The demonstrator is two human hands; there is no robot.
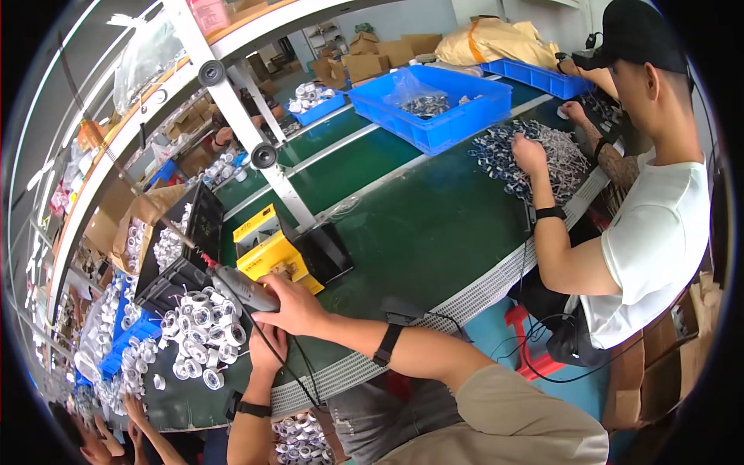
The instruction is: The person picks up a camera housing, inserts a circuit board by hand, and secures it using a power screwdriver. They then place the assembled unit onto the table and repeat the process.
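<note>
My right hand (293,306) is wrapped round a grey electric screwdriver (246,290) with a red end and a cord, held at a slant over the bench. Just below it is my left hand (267,347), its fingers curled close under the tool; whatever they hold is hidden. A heap of white round housings (203,329) with dark centres lies to the left of both hands. Beyond the screwdriver stands a yellow box (267,232) with small parts in its front section, and a black bin (329,252) adjoins it.
A black crate (170,263) of white parts stands at the left. Across the green bench (411,225) sits a large blue tray (430,128). A co-worker (651,194) at the right handles a pile of small wired parts (542,159). A white post (283,186) rises from the bench.
</note>
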